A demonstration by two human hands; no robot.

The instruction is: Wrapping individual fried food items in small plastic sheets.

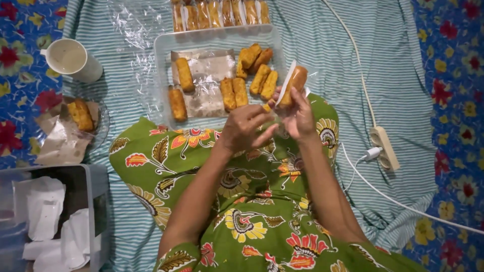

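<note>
Golden-brown fried roll [296,79] sits half inside a clear plastic sleeve [285,83], pinched by the right hand [299,117] above the tray's [162,60] right edge. Left hand [244,127] fingers pinch the sleeve's lower end. Wrapping is underway; sealing likely needs a steady pull.

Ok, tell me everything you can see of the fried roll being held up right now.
The fried roll is a golden-brown, crumb-coated cylinder, tilted with its upper end to the right, partly inside a clear plastic wrapper whose pale edge runs along its left side. The right hand grips its lower end; the left hand meets it at the wrapper's bottom. It is held above the near right corner of the clear tray.
</note>
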